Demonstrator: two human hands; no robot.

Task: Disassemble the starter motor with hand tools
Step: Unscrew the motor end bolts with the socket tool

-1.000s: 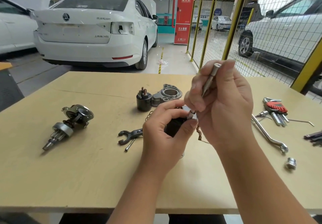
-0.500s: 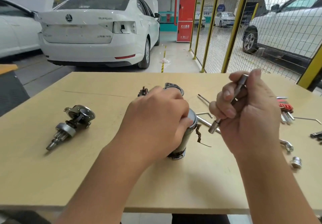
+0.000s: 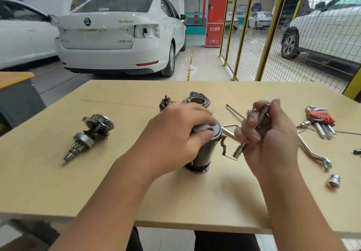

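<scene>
The dark cylindrical starter motor body point(image 3: 204, 153) stands upright on the wooden table point(image 3: 58, 182), a braided copper lead point(image 3: 223, 146) hanging at its right side. My left hand point(image 3: 175, 135) grips its grey end cap point(image 3: 214, 130) from above, thumb on the front edge. Just right of the motor, my right hand point(image 3: 269, 139) holds a slim metal driver tool point(image 3: 252, 133) tilted, its tip pointing down-left near the lead and off the motor.
A pinion drive assembly point(image 3: 89, 133) lies at the left. The solenoid point(image 3: 165, 102) and nose housing point(image 3: 197, 98) sit behind my left hand. A bent wrench point(image 3: 314, 153), hex key set point(image 3: 320, 119), long bolt point(image 3: 235, 112) and a socket point(image 3: 334, 180) lie at the right.
My left hand shifted from the motor's side to the top of its cap. My right hand lowered the driver from above the motor to its right side.
</scene>
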